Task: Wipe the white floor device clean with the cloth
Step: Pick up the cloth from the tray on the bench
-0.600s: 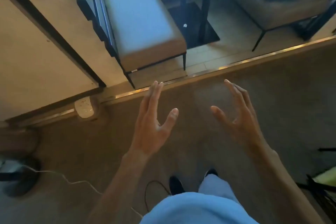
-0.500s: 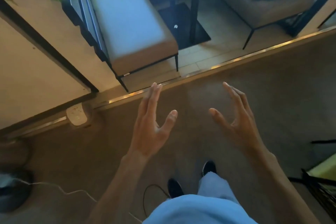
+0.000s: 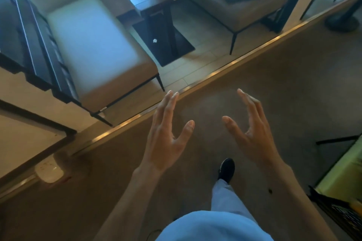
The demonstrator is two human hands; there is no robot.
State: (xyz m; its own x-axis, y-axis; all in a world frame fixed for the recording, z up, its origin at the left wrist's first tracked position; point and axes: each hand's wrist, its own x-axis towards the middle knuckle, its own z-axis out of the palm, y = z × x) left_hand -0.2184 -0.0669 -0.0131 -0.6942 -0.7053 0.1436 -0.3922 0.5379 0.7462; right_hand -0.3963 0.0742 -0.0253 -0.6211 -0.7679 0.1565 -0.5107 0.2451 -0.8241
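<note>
A small white floor device [image 3: 50, 172] with rounded corners lies on the brown carpet at the lower left, against the brass floor strip. My left hand [image 3: 166, 139] and my right hand [image 3: 252, 133] are raised in front of me over the carpet, palms facing each other, fingers spread, both holding nothing. They are well to the right of the device and apart from it. No cloth is in view.
A brass strip [image 3: 215, 73] runs diagonally between carpet and tiled floor. Beyond it stand a cushioned bench [image 3: 92, 49], a dark table base [image 3: 166, 43] and another seat [image 3: 244, 0]. A yellow-green seat with black frame [image 3: 340, 178] is at the right. My dark shoe [image 3: 227, 168] steps forward.
The view has swung right and forward, so the white device slid toward the lower left. The dark round thing and white cable at the left edge left the view. My hands kept their open pose.
</note>
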